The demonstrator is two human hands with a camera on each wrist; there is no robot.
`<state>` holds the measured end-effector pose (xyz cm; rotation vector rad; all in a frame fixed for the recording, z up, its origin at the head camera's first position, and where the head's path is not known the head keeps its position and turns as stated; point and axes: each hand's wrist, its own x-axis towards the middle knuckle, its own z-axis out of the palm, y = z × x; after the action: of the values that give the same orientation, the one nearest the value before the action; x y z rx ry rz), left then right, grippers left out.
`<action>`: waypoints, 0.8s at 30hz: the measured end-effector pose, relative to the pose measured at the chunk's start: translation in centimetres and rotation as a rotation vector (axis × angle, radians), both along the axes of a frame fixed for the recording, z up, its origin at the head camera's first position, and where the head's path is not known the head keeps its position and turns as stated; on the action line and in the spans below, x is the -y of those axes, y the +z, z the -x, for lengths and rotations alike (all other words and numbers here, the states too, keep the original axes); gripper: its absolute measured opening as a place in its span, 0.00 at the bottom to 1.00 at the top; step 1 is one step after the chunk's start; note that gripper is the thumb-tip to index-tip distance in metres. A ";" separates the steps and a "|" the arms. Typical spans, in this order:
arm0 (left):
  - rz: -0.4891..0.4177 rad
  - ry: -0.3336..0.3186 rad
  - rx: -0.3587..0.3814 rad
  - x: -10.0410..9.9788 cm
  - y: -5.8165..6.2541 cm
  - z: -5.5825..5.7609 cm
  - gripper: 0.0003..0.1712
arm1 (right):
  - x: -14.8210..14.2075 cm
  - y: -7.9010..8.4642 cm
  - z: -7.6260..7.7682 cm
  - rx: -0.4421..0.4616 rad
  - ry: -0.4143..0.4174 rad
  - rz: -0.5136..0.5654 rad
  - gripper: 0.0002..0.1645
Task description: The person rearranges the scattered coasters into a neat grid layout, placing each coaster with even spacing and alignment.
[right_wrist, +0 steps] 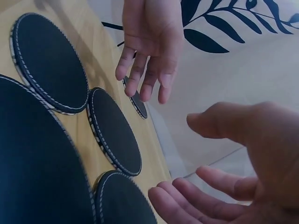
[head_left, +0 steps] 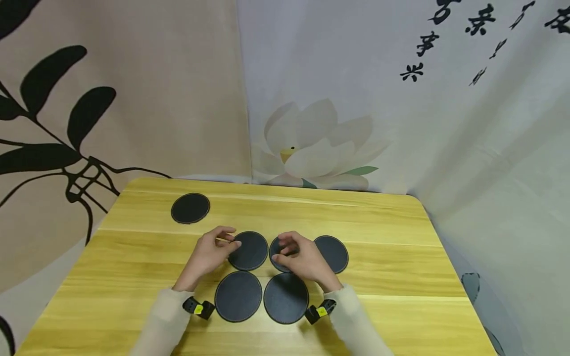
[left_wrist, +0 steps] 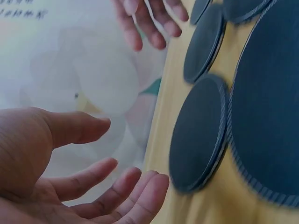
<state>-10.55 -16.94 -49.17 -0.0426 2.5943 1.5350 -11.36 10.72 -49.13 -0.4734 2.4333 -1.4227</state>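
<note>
Round black coasters with stitched edges lie on the wooden table. In the head view my left hand hovers beside the left coaster of the middle row, its thumb overlapping that coaster's edge. My right hand is over the centre coaster and hides much of it; the right coaster lies behind that wrist. Nearer me sit two more, a front left coaster and a front right coaster. Both wrist views show relaxed, parted fingers with nothing held between them.
A lone coaster lies at the table's back left. The wooden table has its far edge against a pale curtain with printed leaves, a lotus and dark characters. Wrist cameras are strapped on both arms.
</note>
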 end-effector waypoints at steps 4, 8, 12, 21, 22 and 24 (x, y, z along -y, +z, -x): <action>-0.029 0.019 0.024 2.2 0.3 1.0 0.31 | 1.4 0.4 0.8 -0.005 0.016 0.004 0.33; -0.039 0.042 0.039 4.2 0.6 1.9 0.36 | 2.8 0.6 1.6 0.002 0.029 0.007 0.36; -0.036 0.053 0.059 6.3 0.7 2.7 0.39 | 4.0 0.5 2.3 0.016 0.045 0.013 0.37; -0.017 0.081 0.100 10.8 0.8 4.4 0.47 | 7.1 0.6 4.5 0.039 0.031 0.001 0.38; -0.019 0.077 0.110 11.4 0.8 4.6 0.48 | 7.5 0.6 4.8 0.045 0.027 0.002 0.37; -0.017 0.066 0.129 12.3 0.8 4.9 0.50 | 8.1 0.5 5.3 0.055 0.026 0.009 0.38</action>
<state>-15.50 -29.27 -48.34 -0.2210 2.5030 1.5211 -16.66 2.58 -48.61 -0.4593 2.3702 -1.4175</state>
